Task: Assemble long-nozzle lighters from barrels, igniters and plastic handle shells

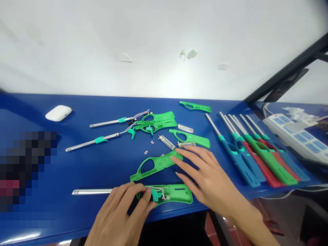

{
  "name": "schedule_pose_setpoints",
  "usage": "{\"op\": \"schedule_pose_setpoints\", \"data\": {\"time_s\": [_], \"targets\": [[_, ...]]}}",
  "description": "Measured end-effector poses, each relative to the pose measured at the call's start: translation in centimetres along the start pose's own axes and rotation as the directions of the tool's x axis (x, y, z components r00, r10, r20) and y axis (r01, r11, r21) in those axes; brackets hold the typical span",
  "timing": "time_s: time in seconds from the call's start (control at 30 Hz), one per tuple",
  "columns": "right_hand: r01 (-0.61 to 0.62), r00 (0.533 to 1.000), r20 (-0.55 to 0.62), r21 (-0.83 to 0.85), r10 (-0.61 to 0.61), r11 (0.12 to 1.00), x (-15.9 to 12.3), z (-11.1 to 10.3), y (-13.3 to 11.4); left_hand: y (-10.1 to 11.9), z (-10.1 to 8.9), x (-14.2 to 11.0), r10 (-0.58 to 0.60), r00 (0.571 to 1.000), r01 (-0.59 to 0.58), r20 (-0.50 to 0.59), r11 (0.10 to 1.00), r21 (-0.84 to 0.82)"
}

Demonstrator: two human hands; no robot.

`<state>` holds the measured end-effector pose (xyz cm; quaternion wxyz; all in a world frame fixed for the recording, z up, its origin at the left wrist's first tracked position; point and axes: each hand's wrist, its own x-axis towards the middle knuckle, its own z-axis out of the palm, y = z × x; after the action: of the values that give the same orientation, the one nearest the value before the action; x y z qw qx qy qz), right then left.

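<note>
My left hand (123,212) rests on a half-built green lighter (176,194) at the table's near edge, fingers pressed on its teal trigger and white wires; a metal tube (89,192) sticks out to the left. My right hand (205,177) is spread flat, fingertips touching a loose green handle shell (151,166) just beyond. Small clear fuel cells (167,142) and another green shell (191,137) lie behind my right hand.
A row of finished blue, red and green lighters (256,153) lies at the right. Two tube assemblies (102,139) and an open green body (156,122) lie mid-table. A white earbud case (58,112) sits far left, a power strip (294,135) far right.
</note>
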<state>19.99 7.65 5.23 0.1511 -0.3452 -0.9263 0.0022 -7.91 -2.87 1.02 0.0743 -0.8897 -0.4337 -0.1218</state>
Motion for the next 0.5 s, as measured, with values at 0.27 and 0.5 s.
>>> {"op": "schedule_pose_setpoints", "data": {"time_s": [0.27, 0.5], "targets": [[0.110, 0.993, -0.035, 0.027, -0.109, 0.994, 1.3, 1.4, 0.6, 0.1, -1.4, 2.2, -0.272, 0.933, 0.241, -0.236, 0.959, -0.150], [0.118, 0.985, -0.136, 0.092, -0.105, 0.989, 1.4, 0.6, 0.4, -4.0, -1.1, 4.9, -0.423, 0.891, 0.392, -0.161, 0.899, -0.193]]}}
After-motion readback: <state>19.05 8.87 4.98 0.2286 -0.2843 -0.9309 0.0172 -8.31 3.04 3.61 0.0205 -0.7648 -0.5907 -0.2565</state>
